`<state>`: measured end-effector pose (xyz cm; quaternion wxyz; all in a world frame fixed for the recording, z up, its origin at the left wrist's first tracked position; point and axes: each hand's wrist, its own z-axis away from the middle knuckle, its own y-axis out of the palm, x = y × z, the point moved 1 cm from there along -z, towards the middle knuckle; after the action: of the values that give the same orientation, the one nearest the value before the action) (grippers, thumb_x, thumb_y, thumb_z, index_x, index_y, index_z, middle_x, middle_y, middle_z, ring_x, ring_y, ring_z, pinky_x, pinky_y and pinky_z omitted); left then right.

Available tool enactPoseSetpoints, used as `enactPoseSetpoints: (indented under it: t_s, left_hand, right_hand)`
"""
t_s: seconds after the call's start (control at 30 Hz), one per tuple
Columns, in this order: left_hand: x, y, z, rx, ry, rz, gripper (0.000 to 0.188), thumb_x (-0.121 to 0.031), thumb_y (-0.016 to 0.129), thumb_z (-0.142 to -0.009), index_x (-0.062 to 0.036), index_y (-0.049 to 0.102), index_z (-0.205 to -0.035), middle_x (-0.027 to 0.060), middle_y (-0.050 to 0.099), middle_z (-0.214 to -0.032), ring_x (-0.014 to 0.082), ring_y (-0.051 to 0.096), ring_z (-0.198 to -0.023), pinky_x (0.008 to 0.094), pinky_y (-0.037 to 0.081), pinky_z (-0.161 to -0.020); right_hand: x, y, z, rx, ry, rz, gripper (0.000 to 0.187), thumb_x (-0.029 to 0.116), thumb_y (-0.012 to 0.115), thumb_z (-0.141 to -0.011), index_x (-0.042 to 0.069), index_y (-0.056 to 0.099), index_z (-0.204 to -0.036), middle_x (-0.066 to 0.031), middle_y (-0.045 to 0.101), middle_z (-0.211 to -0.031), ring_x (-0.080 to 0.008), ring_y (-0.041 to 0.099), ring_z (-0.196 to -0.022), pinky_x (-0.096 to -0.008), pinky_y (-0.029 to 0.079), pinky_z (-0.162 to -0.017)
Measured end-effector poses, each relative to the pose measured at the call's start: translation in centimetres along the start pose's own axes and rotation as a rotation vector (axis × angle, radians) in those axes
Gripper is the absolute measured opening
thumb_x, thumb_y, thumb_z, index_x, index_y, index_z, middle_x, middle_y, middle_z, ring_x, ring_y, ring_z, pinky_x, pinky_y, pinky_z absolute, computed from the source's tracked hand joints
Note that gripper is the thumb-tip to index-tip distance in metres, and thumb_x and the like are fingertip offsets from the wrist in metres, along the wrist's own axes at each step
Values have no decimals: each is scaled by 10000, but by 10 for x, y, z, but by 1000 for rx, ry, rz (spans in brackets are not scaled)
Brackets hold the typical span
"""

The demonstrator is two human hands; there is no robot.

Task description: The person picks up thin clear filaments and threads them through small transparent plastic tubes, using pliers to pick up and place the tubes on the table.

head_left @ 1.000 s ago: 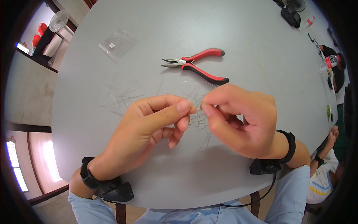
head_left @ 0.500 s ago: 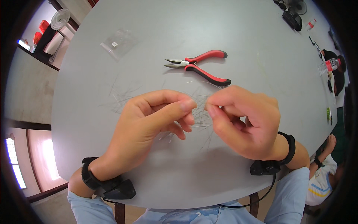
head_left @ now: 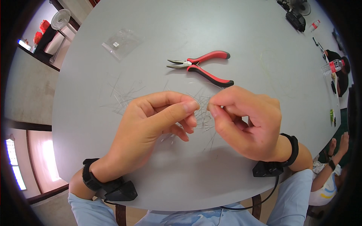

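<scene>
Both hands hover close together over the grey table, thumbs against index fingers, a narrow gap between their tips. My left hand (head_left: 141,120) is closed in a pinch with its other fingers curled loosely below. In the same way my right hand (head_left: 252,122) pinches. Anything between either pair of fingertips is too fine to make out. Beneath and behind the hands lie many thin, wire-like pins (head_left: 205,122), with a second scatter of pins (head_left: 121,96) left of my left hand. Beyond the hands, red-and-black pliers (head_left: 207,56) rest with their jaws apart, pointing left.
A clear plastic bag (head_left: 124,43) lies at the far left of the table (head_left: 233,26). Along the right side stand a plastic bottle (head_left: 332,67), a smaller bottle (head_left: 314,25) and a black case (head_left: 295,20). Another person's forearm (head_left: 328,173) shows at the lower right.
My hands have stayed almost exactly in place, still pinching. At the lower right, the other person's arms have shifted, and a raised hand now shows there.
</scene>
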<state>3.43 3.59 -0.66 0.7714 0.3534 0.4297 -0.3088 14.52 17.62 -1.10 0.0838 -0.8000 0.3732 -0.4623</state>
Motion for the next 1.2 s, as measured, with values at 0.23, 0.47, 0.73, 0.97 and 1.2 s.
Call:
enactPoseSetpoints:
  t_s: [0.23, 0.47, 0.73, 0.97, 1.2]
  left_hand:
    - [1, 0, -1, 22, -11, 12, 183, -211, 542, -892, -30, 568, -888, 23, 555, -685, 132, 555, -644, 280, 464, -592]
    - [1, 0, -1, 35, -15, 15, 186, -210, 533, -897, -27, 567, -882, 28, 553, -686, 139, 551, -639, 281, 463, -591]
    - [3, 0, 0, 42, 9, -23, 178, -191, 539, -893, -17, 577, -889, 39, 561, -704, 134, 555, -651, 284, 468, -596]
    - [3, 1, 0, 42, 19, -51, 178, -186, 538, -892, -13, 580, -895, 42, 563, -712, 135, 561, -668, 289, 475, -598]
    - [2, 0, 0, 26, 23, -21, 180, -193, 527, -897, -20, 573, -886, 32, 554, -699, 134, 558, -668, 291, 473, -596]
  right_hand:
    - [1, -1, 0, 3, 17, -7, 109, -57, 596, -718, 42, 557, -739, -3, 422, -477, -79, 357, -374, -221, 265, -362]
    - [-1, 0, 1, 2, 24, -25, 98, -46, 596, -724, 43, 559, -740, -2, 419, -473, -76, 357, -374, -220, 265, -363]
    - [0, -4, 2, 95, 66, -64, 85, -93, 533, -749, -25, 577, -776, -8, 521, -557, -35, 388, -442, -191, 294, -418]
    - [0, -5, 2, 87, 61, -72, 74, -85, 531, -765, -29, 575, -786, -9, 531, -564, -36, 395, -449, -190, 304, -428]
    - [2, -3, 2, 34, 52, -53, 85, -74, 555, -741, 9, 563, -756, 0, 477, -526, -46, 371, -416, -197, 276, -394]
